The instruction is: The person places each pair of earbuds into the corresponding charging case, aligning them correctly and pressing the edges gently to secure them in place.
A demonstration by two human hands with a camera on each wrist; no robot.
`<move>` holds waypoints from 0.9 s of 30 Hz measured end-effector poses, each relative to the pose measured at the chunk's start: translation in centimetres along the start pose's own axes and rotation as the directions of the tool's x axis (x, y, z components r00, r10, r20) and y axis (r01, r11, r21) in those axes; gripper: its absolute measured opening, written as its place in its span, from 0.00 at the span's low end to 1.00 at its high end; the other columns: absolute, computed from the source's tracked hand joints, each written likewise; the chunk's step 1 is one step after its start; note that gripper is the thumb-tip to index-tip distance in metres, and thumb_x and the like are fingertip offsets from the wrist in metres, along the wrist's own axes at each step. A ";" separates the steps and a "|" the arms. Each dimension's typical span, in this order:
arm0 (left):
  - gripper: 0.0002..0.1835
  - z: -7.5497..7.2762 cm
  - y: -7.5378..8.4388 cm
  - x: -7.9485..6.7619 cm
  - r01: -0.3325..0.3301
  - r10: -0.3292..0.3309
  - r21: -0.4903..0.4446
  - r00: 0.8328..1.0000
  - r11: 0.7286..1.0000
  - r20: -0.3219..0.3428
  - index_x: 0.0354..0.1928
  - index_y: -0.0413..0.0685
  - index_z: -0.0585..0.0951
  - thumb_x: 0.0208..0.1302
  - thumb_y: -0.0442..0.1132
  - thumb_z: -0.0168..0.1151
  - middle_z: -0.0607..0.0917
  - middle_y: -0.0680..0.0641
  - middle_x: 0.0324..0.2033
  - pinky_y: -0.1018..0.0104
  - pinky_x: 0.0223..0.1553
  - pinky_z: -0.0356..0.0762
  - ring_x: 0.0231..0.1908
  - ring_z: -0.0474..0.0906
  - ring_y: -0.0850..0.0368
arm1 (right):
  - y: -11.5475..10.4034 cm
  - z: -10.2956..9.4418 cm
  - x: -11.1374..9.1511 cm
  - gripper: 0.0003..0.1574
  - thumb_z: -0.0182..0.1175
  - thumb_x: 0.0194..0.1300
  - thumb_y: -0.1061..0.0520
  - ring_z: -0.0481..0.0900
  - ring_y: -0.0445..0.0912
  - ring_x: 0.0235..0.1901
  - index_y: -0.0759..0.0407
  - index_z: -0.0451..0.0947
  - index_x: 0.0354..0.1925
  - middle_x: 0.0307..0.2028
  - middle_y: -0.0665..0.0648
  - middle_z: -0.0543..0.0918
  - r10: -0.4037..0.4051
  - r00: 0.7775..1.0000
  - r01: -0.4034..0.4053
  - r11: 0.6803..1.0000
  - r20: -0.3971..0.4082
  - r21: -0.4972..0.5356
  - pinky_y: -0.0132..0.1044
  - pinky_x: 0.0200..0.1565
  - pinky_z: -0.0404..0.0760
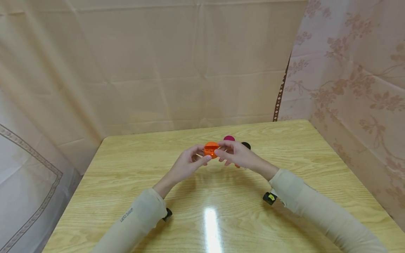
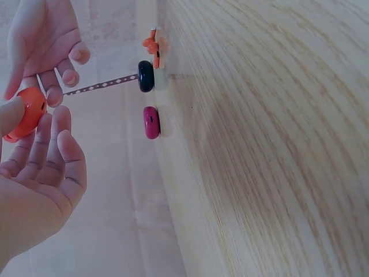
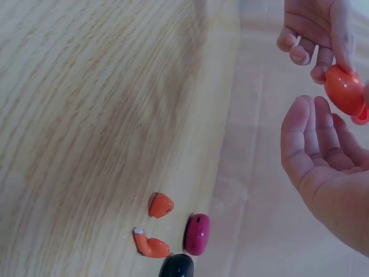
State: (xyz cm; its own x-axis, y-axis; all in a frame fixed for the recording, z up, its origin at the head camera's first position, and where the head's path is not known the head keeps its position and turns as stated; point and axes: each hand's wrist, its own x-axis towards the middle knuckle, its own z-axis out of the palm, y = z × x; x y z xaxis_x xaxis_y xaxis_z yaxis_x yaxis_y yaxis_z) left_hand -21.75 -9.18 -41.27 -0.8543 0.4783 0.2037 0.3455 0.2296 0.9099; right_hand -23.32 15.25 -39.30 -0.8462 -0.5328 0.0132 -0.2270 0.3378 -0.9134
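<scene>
A round, glossy orange earbud case (image 1: 210,151), its lid raised, is held above the table between both hands. My left hand (image 1: 186,163) grips it on the left side with thumb and fingers. From the right, my right hand (image 1: 243,154) pinches its edge between thumb and index finger, the other fingers spread behind. The case's outer shell (image 3: 343,89) faces the right wrist view, with the lid partly hidden at the frame edge. On the table near my right hand lie two orange earbuds, one rounded earbud (image 3: 161,205) and one stemmed earbud (image 3: 152,247).
A magenta case (image 1: 229,138) and a black case (image 1: 246,145) stand on the wooden table (image 1: 133,168) behind my right hand. Curtains (image 1: 158,70) hang behind the table's far edge, with a flowered cloth (image 1: 364,88) on the right.
</scene>
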 end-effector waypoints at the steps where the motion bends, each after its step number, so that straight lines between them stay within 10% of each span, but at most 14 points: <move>1: 0.17 0.0 0.0 0.0 0.001 -0.001 -0.002 1.000 1.000 -0.001 0.57 0.44 0.79 0.72 0.43 0.65 0.84 0.46 0.44 0.41 0.44 0.81 0.38 0.83 0.38 | 0.0 0.0 -0.1 0.32 0.61 0.74 0.45 0.83 0.61 0.44 0.64 0.72 0.65 0.47 0.62 0.82 -0.006 1.000 0.006 1.000 0.005 -0.002 0.50 0.42 0.86; 12: 0.17 0.0 0.3 0.1 0.007 -0.007 -0.001 1.000 1.000 -0.008 0.56 0.44 0.79 0.72 0.43 0.65 0.85 0.44 0.44 0.46 0.44 0.83 0.36 0.84 0.47 | 0.1 0.1 -0.5 0.20 0.66 0.70 0.50 0.84 0.52 0.39 0.59 0.80 0.54 0.44 0.56 0.84 -0.069 0.998 0.069 0.997 0.001 -0.026 0.59 0.44 0.84; 27: 0.17 -0.1 0.1 0.1 -0.026 0.026 0.017 1.000 1.000 0.000 0.57 0.42 0.79 0.71 0.42 0.66 0.84 0.43 0.46 0.55 0.43 0.83 0.36 0.84 0.52 | 0.5 -0.1 -0.2 0.26 0.53 0.79 0.43 0.81 0.69 0.45 0.63 0.79 0.56 0.40 0.59 0.86 -0.035 0.999 0.035 0.998 -0.001 0.050 0.48 0.43 0.86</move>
State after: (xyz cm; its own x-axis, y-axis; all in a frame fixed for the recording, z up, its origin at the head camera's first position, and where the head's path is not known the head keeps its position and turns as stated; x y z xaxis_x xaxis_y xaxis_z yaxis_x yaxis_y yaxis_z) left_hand -21.78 -9.18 -41.10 -0.8449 0.4841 0.2277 0.3744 0.2310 0.8980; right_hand -23.35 15.61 -39.70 -0.8385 -0.5431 0.0453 -0.2317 0.2800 -0.9316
